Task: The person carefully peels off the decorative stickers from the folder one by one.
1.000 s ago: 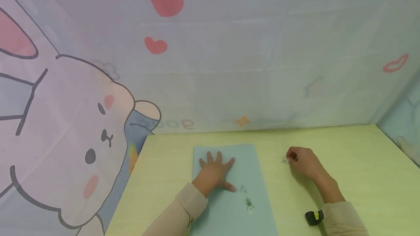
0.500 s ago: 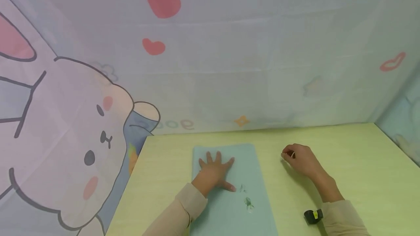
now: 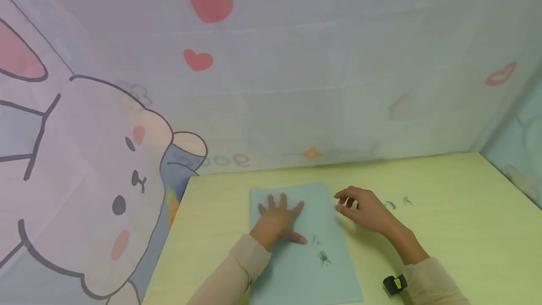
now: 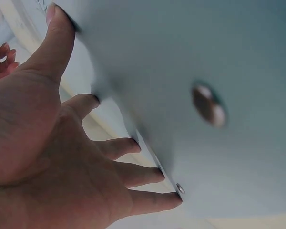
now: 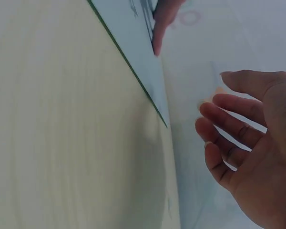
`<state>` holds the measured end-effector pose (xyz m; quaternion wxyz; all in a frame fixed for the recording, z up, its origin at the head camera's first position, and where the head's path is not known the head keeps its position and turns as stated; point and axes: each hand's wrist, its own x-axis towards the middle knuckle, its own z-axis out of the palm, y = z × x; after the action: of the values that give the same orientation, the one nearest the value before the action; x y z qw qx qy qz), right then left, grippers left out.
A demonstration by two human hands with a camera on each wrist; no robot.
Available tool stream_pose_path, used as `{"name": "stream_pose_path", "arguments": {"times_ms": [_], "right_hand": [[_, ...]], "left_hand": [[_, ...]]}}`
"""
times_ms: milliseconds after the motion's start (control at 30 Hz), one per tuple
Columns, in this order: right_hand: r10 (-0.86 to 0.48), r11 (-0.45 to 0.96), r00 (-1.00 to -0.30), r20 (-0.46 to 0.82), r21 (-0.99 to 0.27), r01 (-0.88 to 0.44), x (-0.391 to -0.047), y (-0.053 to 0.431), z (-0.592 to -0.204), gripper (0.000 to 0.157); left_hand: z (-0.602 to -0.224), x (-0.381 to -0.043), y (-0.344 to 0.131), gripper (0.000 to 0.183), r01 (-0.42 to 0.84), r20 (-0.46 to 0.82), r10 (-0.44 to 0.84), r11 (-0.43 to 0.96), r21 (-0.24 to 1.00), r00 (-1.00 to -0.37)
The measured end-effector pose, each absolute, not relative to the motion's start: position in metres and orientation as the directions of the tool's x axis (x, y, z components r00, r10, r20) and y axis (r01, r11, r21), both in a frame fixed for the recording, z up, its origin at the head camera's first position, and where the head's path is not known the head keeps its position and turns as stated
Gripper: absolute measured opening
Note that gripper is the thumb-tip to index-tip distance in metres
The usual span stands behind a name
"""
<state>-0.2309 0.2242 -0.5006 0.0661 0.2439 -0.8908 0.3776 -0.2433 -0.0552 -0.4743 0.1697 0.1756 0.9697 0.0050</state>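
1. Left hand [image 3: 277, 222] has its fingers spread wide on the light-blue sheet [image 3: 305, 281], which lies on the counter [image 3: 466, 225].
2. Right hand [image 3: 364, 207] is just by its right edge, fingers loosely curved, thumb apart.

Left grip [image 3: 277, 224]: palm down, 5 digits splayed, thumb [image 3: 298, 237] out to the right; left arm [image 3: 230, 269] reaching forward. Right grip [image 3: 366, 208]: fingers [image 5: 236, 131] loosely bent, pointing left, thumb apart; right arm [image 3: 434, 279] angled inward.
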Motion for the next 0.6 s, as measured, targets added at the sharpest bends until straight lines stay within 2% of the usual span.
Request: {"name": "stream_pose_path", "arguments": {"times_ms": [233, 467, 600], "right_hand": [[-0.481, 0.549, -0.843, 0.242, -0.666, -0.505, -0.226, 0.210, -0.506, 0.034], [-0.563, 0.473, -0.789, 0.247, -0.687, -0.552, -0.220, 0.194, -0.515, 0.028], [-0.610, 0.482, -0.756, 0.237, -0.647, -0.591, -0.217, 0.186, -0.516, 0.025]], "left_hand": [[-0.478, -0.242, -0.054, 0.108, 0.324, -0.313, 0.332, 0.943, 0.077, -0.890], [-0.475, -0.240, -0.056, 0.106, 0.316, -0.311, 0.323, 0.946, 0.072, -0.894], [-0.471, -0.241, -0.055, 0.105, 0.325, -0.313, 0.330, 0.943, 0.070, -0.890]]}}
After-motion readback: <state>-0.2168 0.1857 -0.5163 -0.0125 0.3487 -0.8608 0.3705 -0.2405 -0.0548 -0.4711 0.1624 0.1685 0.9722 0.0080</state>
